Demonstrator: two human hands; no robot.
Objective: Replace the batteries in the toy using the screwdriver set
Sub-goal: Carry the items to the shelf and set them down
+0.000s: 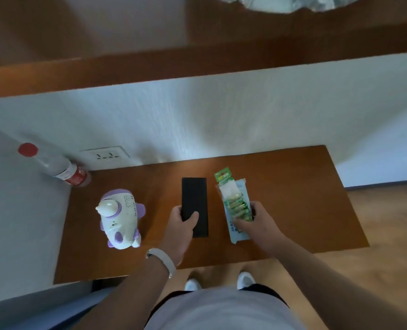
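Note:
A white and purple toy (120, 217) stands on the left part of the brown wooden table (293, 186). A flat black case (195, 198), the screwdriver set, lies in the middle of the table. My left hand (182, 228) grips its near left edge, thumb on top. To the right lies a green pack of batteries (233, 198) on a light blue card. My right hand (259, 222) holds the near end of the pack, fingers curled round it.
A clear plastic bottle (55, 165) with a red cap and red label stands at the table's back left corner by the white wall. A wall socket (105, 154) sits behind it. My feet in white shoes (219, 282) are below the table's front edge.

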